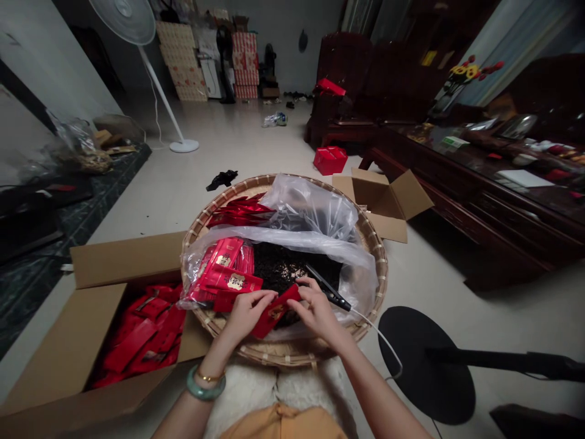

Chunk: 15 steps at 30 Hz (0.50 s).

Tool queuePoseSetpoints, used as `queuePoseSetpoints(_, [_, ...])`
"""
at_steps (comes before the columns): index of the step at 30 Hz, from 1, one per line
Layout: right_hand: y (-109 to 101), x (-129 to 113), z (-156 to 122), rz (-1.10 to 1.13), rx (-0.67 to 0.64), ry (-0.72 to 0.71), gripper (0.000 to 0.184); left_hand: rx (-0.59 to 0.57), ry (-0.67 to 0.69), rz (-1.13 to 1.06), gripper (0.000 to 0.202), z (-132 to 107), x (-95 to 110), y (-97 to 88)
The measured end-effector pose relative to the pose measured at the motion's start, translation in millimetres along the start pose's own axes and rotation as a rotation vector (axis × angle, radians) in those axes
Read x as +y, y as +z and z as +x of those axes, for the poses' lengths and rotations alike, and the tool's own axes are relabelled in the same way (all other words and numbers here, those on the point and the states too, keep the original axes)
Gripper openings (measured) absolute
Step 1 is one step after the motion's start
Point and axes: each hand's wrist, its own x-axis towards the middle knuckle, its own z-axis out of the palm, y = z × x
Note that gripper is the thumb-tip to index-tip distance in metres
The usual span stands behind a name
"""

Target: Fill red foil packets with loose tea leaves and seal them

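A small red packet [275, 313] with gold print is tilted between my hands over a round woven bamboo tray [381, 268]. My left hand [247, 314] is closed at the packet's upper left edge, thumb and fingertips together. Pinching its upper right corner is my right hand [315, 308]. A black flat iron [336, 297] with a white cord lies right beside my right hand; whether the fingers touch it I cannot tell. Dark dried leaves, like loose tea [283, 265], lie in a clear plastic bag [311, 210]. Left of them, red labelled packets [228, 271] lie stacked in plastic.
Shiny red packets [242, 210] lie at the tray's far left. An open carton [91, 341] at left holds many red packets. Another open carton [397, 201] stands behind right. A black round stand base [425, 366], white fan [183, 145] and dark wooden table [434, 158] surround the tray.
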Motion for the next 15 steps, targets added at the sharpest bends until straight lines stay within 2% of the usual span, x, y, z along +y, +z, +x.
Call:
queuePoseSetpoints(3, [-6.4, 5.3, -5.3, 0.063, 0.038, 0.081, 0.023, 0.065, 0.221, 0.422, 0.028, 2.8, -8.8, -16.8])
queuePoseSetpoints(5, [-7.7, 10.4, -10.6, 0.086, 0.065, 0.133, 0.027, 0.051, 0.248, 0.702, 0.049, 5.1, -12.9, -28.8])
queuePoseSetpoints(8, [-4.4, 19.1, -18.6, 0.122, 0.081, 0.206, 0.032, -0.01, 0.216, 0.923, 0.066, 8.2, -13.0, -41.7])
queuePoseSetpoints(11, [1.3, 25.4, -24.3, 0.201, 0.092, 0.284, 0.035, -0.08, 0.206, 0.94, 0.056, 11.2, -11.1, -49.3])
queuePoseSetpoints(15, [3.6, 25.7, -25.8, 0.303, 0.103, 0.35, 0.036, -0.087, 0.175, 0.707, 0.03, 22.6, -19.1, -68.6])
